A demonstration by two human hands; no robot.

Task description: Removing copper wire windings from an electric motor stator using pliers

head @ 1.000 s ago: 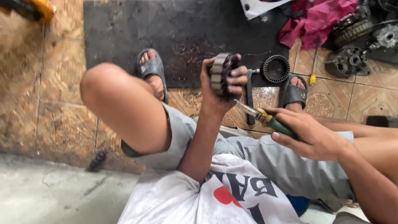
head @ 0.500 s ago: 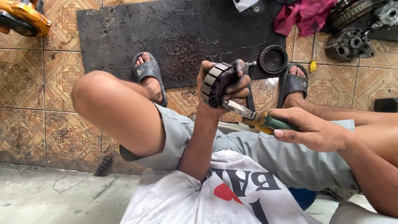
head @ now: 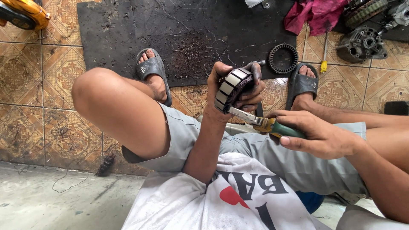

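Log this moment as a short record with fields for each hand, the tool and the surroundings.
left hand: left hand grips a ring-shaped stator core, raised above the lap
right hand: right hand holds green-handled pliers
tool contact: plier tips meet the stator's lower edge
floor: black rubber mat, round slotted ring, pink rag
posture: seated, in sandals
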